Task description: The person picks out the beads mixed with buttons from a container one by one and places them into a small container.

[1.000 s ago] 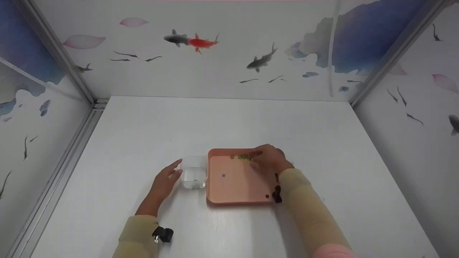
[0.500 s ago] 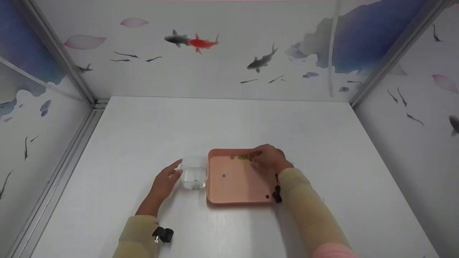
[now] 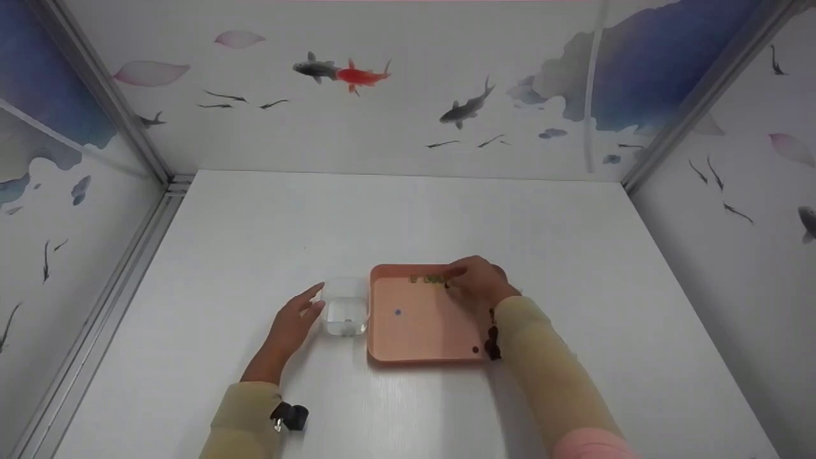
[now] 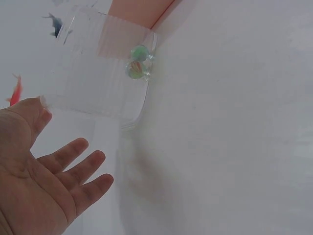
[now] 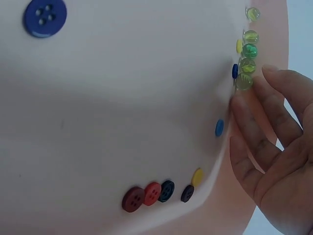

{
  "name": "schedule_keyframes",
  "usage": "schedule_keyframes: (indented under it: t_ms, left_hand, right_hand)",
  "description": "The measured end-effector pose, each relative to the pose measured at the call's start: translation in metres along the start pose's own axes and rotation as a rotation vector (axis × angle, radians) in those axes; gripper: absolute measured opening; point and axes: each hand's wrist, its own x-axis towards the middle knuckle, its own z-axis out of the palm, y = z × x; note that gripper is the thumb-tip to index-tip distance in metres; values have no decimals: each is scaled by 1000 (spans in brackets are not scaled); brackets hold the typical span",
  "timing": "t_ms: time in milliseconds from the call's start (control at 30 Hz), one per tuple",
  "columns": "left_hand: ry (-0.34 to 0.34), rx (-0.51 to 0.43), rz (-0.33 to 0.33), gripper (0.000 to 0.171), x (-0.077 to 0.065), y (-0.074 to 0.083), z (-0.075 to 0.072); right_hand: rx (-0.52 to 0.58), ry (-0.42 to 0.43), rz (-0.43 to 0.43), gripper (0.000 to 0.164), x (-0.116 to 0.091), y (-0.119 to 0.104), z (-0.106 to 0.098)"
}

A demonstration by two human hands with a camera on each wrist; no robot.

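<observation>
A clear plastic box (image 3: pixel 338 306) stands at the left side of a salmon-pink tray (image 3: pixel 424 335). My left hand (image 3: pixel 294 326) rests its thumb or fingertip against the box's edge, the other fingers stretched out in the left wrist view. Inside the box lie two glass marbles (image 4: pixel 138 61). Over the tray's far right part, my right hand (image 3: pixel 477 280) reaches down with loosely bent fingers. Its fingertips (image 5: pixel 266 71) are beside the end of a row of green and yellow marbles (image 5: pixel 248 66) along the tray's far wall; contact is hard to tell.
Buttons lie in the tray: a large blue one (image 5: pixel 45 17), a light blue one (image 5: pixel 219 128), a dark red one (image 5: pixel 133 199) and several others near the walls. White tabletop (image 3: pixel 408 223) surrounds it, enclosed by fish-patterned panels (image 3: pixel 395 127).
</observation>
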Motion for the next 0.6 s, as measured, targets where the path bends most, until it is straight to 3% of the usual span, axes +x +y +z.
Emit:
schedule_keyframes:
  t_ms: [200, 400, 600]
  left_hand:
    - [-1, 5, -10, 50, 0, 1, -1]
    - [-8, 15, 2, 70, -1, 1, -2]
    - [-3, 18, -5, 50, 0, 1, -1]
  right_hand:
    - [50, -21, -24, 32, 5, 5, 2]
    - [91, -31, 22, 36, 6, 6, 3]
    - [47, -36, 10, 35, 7, 6, 4]
